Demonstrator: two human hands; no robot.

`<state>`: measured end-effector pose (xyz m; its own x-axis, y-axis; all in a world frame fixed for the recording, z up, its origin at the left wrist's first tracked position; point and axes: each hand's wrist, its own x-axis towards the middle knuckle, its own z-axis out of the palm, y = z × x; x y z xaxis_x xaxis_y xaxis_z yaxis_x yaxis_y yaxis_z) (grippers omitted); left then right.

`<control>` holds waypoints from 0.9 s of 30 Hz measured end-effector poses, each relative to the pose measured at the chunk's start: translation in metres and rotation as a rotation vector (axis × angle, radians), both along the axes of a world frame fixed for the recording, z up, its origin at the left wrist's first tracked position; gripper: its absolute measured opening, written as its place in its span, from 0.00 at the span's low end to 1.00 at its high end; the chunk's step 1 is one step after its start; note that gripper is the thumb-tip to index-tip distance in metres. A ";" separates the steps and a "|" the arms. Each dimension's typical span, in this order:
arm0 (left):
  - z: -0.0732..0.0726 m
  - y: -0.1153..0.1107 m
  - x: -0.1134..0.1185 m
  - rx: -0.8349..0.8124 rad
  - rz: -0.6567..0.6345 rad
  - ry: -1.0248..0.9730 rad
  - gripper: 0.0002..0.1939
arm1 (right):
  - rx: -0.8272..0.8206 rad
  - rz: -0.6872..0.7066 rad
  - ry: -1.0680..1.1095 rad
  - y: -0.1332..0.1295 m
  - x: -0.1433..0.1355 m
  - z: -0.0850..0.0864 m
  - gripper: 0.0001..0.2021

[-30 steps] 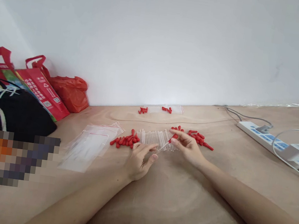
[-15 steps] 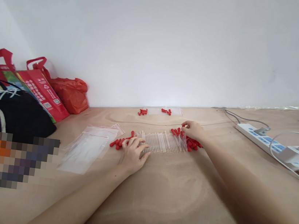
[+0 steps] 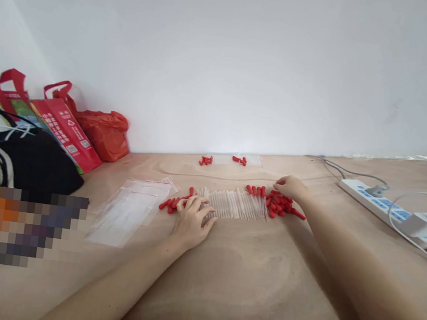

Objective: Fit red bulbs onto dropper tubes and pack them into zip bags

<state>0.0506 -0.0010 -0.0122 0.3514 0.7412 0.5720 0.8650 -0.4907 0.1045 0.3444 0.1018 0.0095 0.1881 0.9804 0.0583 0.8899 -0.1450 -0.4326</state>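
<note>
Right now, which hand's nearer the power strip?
Right. The right hand is by the right red pile, left of the power strip; the left hand is farther left, by the clear tubes.

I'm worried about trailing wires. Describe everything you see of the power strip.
The power strip is long, white and plastic-looking, with blue-marked sockets facing up. It lies slantwise on the table, at the right. A gray plug sits toward its far end; a bulky white adapter sits nearer.
</note>
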 end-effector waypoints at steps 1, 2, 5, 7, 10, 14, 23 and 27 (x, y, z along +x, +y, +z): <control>0.000 0.000 0.000 0.003 0.002 -0.001 0.06 | -0.022 0.003 0.007 0.001 0.002 -0.002 0.10; 0.000 0.000 0.000 0.005 0.005 -0.003 0.06 | -0.042 0.009 0.014 0.002 0.004 -0.004 0.09; -0.001 0.000 0.000 0.009 0.025 -0.015 0.06 | -0.076 0.020 0.029 0.005 0.004 -0.010 0.08; -0.002 0.000 0.000 0.007 0.047 -0.032 0.07 | -0.079 0.017 0.027 0.007 0.003 -0.012 0.07; -0.001 0.005 -0.001 -0.001 0.080 -0.058 0.06 | -0.064 0.017 0.024 0.008 0.003 -0.011 0.06; 0.007 0.019 -0.005 0.006 0.193 -0.087 0.07 | 0.037 0.003 0.022 0.006 0.001 -0.001 0.09; 0.022 0.049 0.002 -0.152 0.399 0.008 0.14 | 0.496 0.555 0.158 -0.056 -0.050 -0.014 0.12; 0.020 0.055 0.007 -0.174 0.439 0.099 0.12 | 0.608 0.728 -0.029 -0.087 -0.067 -0.027 0.12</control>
<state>0.0580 0.0543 0.0074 0.0304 0.9132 0.4063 0.9965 -0.0594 0.0590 0.2779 0.0146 -0.0176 -0.4672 0.6561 0.5927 0.6843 0.6928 -0.2275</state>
